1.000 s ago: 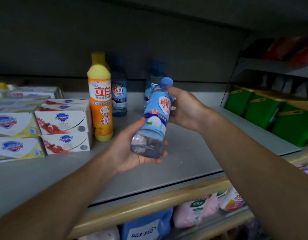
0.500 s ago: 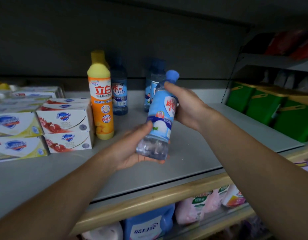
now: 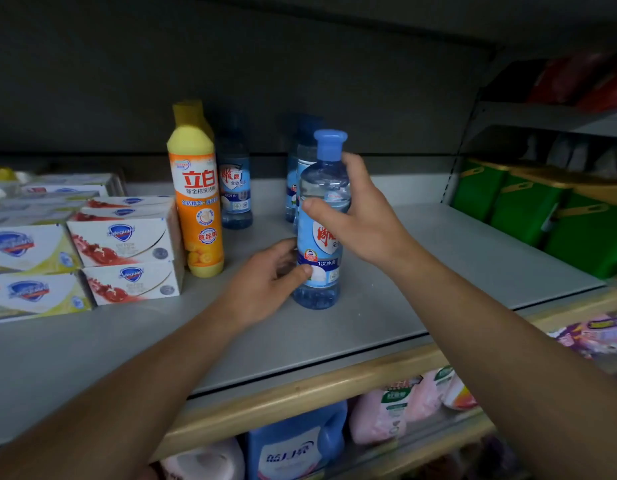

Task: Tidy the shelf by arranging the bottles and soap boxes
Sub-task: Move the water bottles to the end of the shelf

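Bottle of blue detergent (image 3: 319,237) stands upright on grey shelf (image 3: 421,271), long axis vertical, base apparently down. Right hand (image 3: 360,216) grips its upper body, thumb across the front; left hand (image 3: 269,278) holds it low, thumb on the label. Matching blue bottles (image 3: 235,188) stand just behind, orange bottle (image 3: 196,199) to the left. Likely next: slide it back into that row.

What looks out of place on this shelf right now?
Nothing spilled or damaged. The clear blue bottle, held upright by the left hand and right hand, stands alone out front, away from the bottles at the back.
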A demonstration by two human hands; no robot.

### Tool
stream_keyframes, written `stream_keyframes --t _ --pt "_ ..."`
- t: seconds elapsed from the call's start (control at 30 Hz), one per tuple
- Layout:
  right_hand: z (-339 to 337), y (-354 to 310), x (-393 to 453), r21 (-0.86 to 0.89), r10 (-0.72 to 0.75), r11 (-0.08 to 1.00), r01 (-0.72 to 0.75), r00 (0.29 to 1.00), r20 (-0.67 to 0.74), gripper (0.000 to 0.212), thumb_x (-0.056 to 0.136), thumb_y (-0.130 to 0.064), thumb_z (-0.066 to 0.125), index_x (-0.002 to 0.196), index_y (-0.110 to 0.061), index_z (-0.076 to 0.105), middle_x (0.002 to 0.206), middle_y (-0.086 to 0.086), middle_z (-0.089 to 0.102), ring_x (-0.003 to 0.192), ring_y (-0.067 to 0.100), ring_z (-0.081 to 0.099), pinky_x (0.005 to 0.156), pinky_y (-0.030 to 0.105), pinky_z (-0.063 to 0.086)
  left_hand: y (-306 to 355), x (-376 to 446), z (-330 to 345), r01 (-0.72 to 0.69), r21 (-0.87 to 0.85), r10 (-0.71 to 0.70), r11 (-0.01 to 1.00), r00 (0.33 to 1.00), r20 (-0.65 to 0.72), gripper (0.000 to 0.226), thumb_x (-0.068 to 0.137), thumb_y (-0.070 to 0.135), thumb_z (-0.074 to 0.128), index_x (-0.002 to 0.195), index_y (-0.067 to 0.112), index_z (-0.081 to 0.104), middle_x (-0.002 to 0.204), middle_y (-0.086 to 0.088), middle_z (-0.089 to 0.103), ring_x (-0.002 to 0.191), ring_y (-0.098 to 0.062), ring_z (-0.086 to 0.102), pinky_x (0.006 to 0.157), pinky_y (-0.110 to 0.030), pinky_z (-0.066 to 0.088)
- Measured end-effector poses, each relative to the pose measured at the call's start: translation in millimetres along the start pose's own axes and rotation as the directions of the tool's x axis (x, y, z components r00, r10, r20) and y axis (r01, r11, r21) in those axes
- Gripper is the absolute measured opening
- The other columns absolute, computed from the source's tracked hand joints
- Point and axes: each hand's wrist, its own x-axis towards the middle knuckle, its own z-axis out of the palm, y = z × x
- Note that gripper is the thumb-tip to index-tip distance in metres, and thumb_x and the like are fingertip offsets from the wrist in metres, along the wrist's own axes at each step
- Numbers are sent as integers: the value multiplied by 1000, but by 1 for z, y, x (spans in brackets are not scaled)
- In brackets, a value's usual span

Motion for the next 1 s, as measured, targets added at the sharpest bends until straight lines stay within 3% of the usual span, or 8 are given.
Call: stream_keyframes --t 0.1,0.2,0.3,0.4,0.47,0.57,0.7,1.0 --pt "1 11 -11 48 75 996 -76 997 32 78 73 -32 73 138 -33 30 115 -18 63 102 1 65 90 30 55 -5 1 -6 27 92 -24 995 999 -26 32 93 14 63 122 25 56 115 6 69 105 -5 66 96 -30 52" --pt "9 31 -33 -12 161 987 -160 985 66 70 76 -26 78 127 -38 33 108 -22 63 94 -4 64 88 31 57 -11 2 -15 113 272 -101 956 993 -59 34 93 21 62 127 16 60 120 3 69 108 -8 65 99 -33 51" --pt "16 46 -43 -39 191 981 -190 981 17 50 82 -27 77 118 -34 42 104 -20 63 91 -6 63 83 25 56 -16 2 -20 203 479 -189 854 979 -78 39 93 27 61 130 17 58 126 2 66 112 -11 63 100 -31 49" --pt "15 55 -33 -29 225 974 -226 974 -37 47 84 -26 75 121 -30 45 102 -17 63 89 -1 64 82 23 54 -17 -1 -15 133 680 -134 721 990 -51 45 92 36 58 135 23 55 131 1 63 118 -20 60 98 -31 47" --pt "11 64 -22 -32 238 970 -240 969 -66 49 87 -24 72 128 -22 45 107 -11 62 95 9 63 87 28 52 -19 -1 -9 110 769 -142 629 990 -26 53 92 42 55 140 23 50 142 -1 55 129 -22 50 106 -31 39" --pt "7 80 -7 -33 267 962 -270 960 -84 53 90 -25 70 135 -18 42 111 -11 58 101 12 59 89 30 50 -25 0 -4 121 820 -182 560 983 -21 54 95 47 48 143 24 46 151 2 43 138 -19 39 115 -32 28" --pt "12 98 15 -24 283 958 -286 955 -94 53 92 -24 67 137 -18 40 114 -10 57 106 16 60 93 34 51 -29 1 -4 127 822 -182 555 983 -29 53 95 49 48 142 26 48 151 2 43 139 -18 38 115 -32 27" --pt "31 121 50 -9 274 961 -277 956 -107 52 94 -21 64 139 -17 39 122 -4 58 107 16 59 79 20 45 -21 0 -3 158 798 -202 582 978 -46 71 76 55 34 137 26 55 145 3 51 134 -18 44 113 -29 31"
